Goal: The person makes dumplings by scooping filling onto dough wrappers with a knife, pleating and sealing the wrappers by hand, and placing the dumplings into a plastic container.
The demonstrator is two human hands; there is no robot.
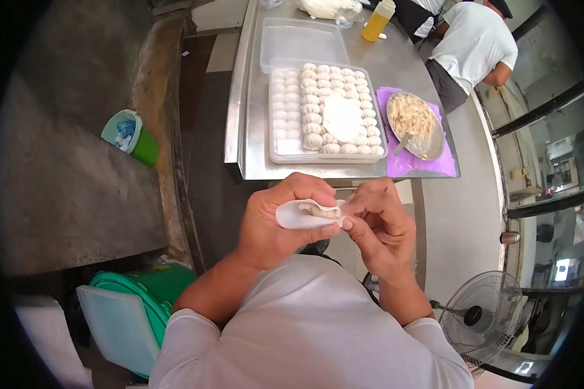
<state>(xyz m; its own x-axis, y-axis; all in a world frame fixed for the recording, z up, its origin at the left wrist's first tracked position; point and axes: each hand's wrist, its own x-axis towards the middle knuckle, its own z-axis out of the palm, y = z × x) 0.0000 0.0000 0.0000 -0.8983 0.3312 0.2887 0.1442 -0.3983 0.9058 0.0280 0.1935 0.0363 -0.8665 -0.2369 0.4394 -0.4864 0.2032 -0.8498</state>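
Observation:
In front of my chest, my left hand cradles a bun wrapper folded around pale filling. My right hand pinches the wrapper's right edge between thumb and fingers. The wrapper's left end still gapes, so some filling shows. Beyond my hands, a clear plastic tray holds rows of pleated buns. A pile of round white wrappers lies on top of those buns. To its right stands a metal bowl of filling, with a utensil handle sticking out.
The steel table carries a purple cloth under the bowl, a clear lid and a bottle of yellow liquid. Another person stands at far right. A fan is lower right; a green bin stands left.

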